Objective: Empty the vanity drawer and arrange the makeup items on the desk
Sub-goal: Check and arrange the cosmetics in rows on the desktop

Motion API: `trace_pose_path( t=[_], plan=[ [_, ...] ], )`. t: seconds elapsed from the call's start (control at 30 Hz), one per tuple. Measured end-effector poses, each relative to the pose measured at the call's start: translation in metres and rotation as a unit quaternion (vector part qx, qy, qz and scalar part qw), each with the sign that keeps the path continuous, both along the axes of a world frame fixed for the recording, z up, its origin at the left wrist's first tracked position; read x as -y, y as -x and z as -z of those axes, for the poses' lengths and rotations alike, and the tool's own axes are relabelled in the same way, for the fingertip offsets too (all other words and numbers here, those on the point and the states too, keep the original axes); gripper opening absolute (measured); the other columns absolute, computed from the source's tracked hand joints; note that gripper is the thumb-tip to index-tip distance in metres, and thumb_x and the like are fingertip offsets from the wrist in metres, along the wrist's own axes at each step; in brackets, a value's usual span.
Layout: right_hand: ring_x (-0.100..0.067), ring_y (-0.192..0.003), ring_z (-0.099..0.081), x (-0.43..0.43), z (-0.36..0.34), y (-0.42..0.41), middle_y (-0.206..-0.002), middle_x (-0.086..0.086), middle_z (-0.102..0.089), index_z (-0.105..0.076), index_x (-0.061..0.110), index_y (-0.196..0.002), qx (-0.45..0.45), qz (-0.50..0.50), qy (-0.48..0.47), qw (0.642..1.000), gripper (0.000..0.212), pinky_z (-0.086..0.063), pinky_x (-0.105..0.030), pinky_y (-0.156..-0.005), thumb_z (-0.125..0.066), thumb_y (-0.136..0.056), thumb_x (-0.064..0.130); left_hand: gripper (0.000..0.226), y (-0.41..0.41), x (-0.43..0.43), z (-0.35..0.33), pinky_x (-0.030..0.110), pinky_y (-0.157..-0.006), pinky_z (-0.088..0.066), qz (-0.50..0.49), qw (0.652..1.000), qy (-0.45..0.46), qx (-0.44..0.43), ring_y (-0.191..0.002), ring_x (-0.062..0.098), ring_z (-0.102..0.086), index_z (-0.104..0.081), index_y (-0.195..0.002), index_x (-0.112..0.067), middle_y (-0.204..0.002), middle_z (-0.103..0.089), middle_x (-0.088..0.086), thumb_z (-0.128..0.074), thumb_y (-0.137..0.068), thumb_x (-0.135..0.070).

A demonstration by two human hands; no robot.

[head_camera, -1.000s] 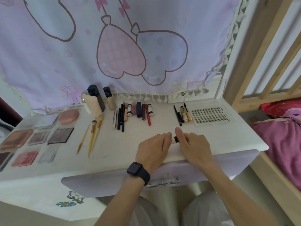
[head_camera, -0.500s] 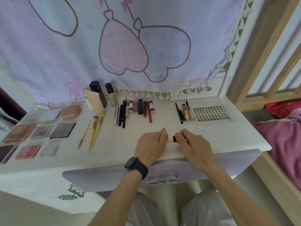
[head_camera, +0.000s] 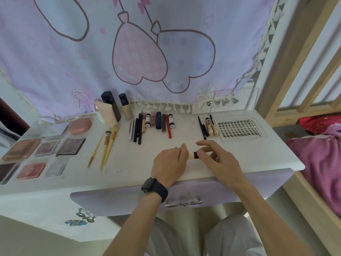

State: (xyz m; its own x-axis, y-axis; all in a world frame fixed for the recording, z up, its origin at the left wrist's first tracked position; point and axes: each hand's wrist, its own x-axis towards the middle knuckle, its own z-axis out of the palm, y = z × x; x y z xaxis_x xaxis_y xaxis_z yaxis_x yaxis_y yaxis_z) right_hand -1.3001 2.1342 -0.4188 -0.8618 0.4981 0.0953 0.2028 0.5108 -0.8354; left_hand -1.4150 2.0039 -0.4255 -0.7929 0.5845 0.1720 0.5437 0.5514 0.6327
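- Both hands are on one thing here: a small cream tube (head_camera: 191, 155) with a black band, held low over the near-middle of the desk (head_camera: 186, 131), just past the near edge.
- The left hand (head_camera: 169, 161) (the one with the black watch (head_camera: 154, 188)) has its fingers curled round the cream end. The right hand (head_camera: 215, 159) pinches the black end between thumb and fingers. So both are grasping the tube, and neither hand is loose.
- Can't tell if the cap is being twisted or the tube is just being steadied. It's too small to say.
- Most of the sorting looks done. There are palettes (head_camera: 48, 148) on the far left, brushes (head_camera: 108, 145) next to them, a row of pencils and sticks (head_camera: 140, 126) in the middle, then mascara tubes (head_camera: 210, 126) and the lash tray (head_camera: 239, 128) on the right.
- The lilac drawer (head_camera: 120, 200) sticks out under the desk's near edge. Its inside is hidden from here, so I've no idea what's left in it.
- My guess at the step: placing this tube into the layout.
- Next move probably needs one hand to let go while the other carries the tube far-ward into the gap between the pencil row and the mascaras. It should go down parallel with its neighbours and without nudging them.
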Motion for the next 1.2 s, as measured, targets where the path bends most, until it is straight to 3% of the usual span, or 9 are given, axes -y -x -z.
trace_pose_path(
  t=[0.17,0.27,0.33,0.5,0.63,0.7,0.87,0.97,1.2],
  plan=[
    [0.001,-0.063,-0.057,0.004,0.001,0.003,-0.078,0.022,-0.070,-0.060,0.040,-0.087,0.039,0.007,-0.025,0.999,0.028,-0.039,-0.025,-0.069,-0.042,-0.101,0.055,0.056,0.001,0.000,0.001,0.032,-0.050,-0.026,-0.001,1.000,0.000,-0.004,-0.047,0.017,-0.033,-0.034,-0.053,-0.017,-0.047,-0.035,-0.004,-0.039,-0.105,-0.038],
    [-0.007,-0.070,-0.058,-0.001,0.003,0.001,-0.095,0.027,-0.068,-0.062,0.043,-0.098,0.022,-0.002,-0.006,1.000,0.009,-0.046,-0.027,-0.074,-0.058,-0.097,0.035,0.056,0.001,0.000,0.002,0.032,-0.049,-0.026,-0.002,1.000,0.004,-0.007,-0.047,0.017,-0.033,-0.035,-0.053,-0.017,-0.048,-0.036,-0.003,-0.039,-0.105,-0.038],
    [-0.006,-0.072,-0.055,-0.003,0.002,-0.001,-0.105,0.030,-0.065,-0.061,0.045,-0.108,0.004,-0.012,0.017,1.000,0.021,-0.047,-0.027,-0.079,-0.064,-0.094,0.030,0.056,0.002,0.000,0.003,0.032,-0.049,-0.026,-0.003,1.000,0.000,-0.006,-0.047,0.016,-0.033,-0.036,-0.053,-0.017,-0.048,-0.036,-0.004,-0.040,-0.105,-0.038],
    [-0.003,-0.058,-0.049,-0.001,0.002,0.004,-0.084,0.023,-0.071,-0.065,0.040,-0.095,0.008,0.003,0.015,1.000,0.027,-0.042,-0.026,-0.068,-0.046,-0.098,0.058,0.056,0.002,-0.001,0.003,0.031,-0.049,-0.025,-0.006,1.000,0.000,-0.006,-0.045,0.015,-0.031,-0.034,-0.052,-0.018,-0.046,-0.034,-0.005,-0.040,-0.104,-0.037],
    [-0.003,-0.060,-0.051,-0.003,0.006,0.003,-0.093,0.027,-0.070,-0.063,0.042,-0.098,0.005,0.000,-0.001,1.000,0.006,-0.045,-0.027,-0.070,-0.058,-0.098,0.039,0.055,0.003,0.000,0.004,0.031,-0.048,-0.025,-0.005,1.000,0.001,-0.009,-0.046,0.016,-0.033,-0.036,-0.053,-0.017,-0.046,-0.035,-0.004,-0.040,-0.104,-0.038],
    [-0.004,-0.067,-0.055,-0.006,0.005,0.000,-0.104,0.030,-0.066,-0.061,0.048,-0.106,-0.008,-0.017,0.016,1.000,0.024,-0.049,-0.028,-0.078,-0.065,-0.093,0.028,0.055,0.003,-0.001,0.004,0.031,-0.048,-0.027,-0.004,1.000,0.002,-0.006,-0.046,0.016,-0.033,-0.037,-0.054,-0.017,-0.047,-0.036,-0.004,-0.039,-0.104,-0.038],
    [-0.003,-0.059,-0.050,-0.004,0.005,0.004,-0.093,0.030,-0.068,-0.062,0.046,-0.111,0.008,-0.008,-0.002,1.000,0.019,-0.045,-0.025,-0.068,-0.052,-0.097,0.053,0.055,0.004,0.000,0.007,0.032,-0.048,-0.029,-0.006,1.000,-0.008,-0.005,-0.046,0.016,-0.033,-0.042,-0.055,-0.015,-0.048,-0.038,-0.003,-0.039,-0.104,-0.040],
    [-0.003,-0.055,-0.048,-0.001,0.006,0.005,-0.084,0.026,-0.069,-0.065,0.044,-0.096,0.019,-0.004,-0.023,1.000,0.017,-0.040,-0.023,-0.063,-0.049,-0.100,0.050,0.055,0.004,0.000,0.007,0.033,-0.049,-0.031,-0.009,1.000,-0.005,-0.006,-0.046,0.016,-0.033,-0.043,-0.055,-0.014,-0.048,-0.038,-0.003,-0.039,-0.104,-0.039],
    [-0.005,-0.065,-0.053,-0.008,0.014,0.001,-0.091,0.015,-0.070,-0.068,0.048,-0.105,-0.042,0.005,0.011,0.999,0.016,-0.049,-0.028,-0.072,-0.065,-0.093,0.037,0.055,0.005,0.000,0.007,0.031,-0.048,-0.030,-0.021,0.999,-0.022,0.017,-0.045,0.013,-0.032,-0.041,-0.054,-0.019,-0.048,-0.039,-0.005,-0.039,-0.105,-0.039]
  ],
)
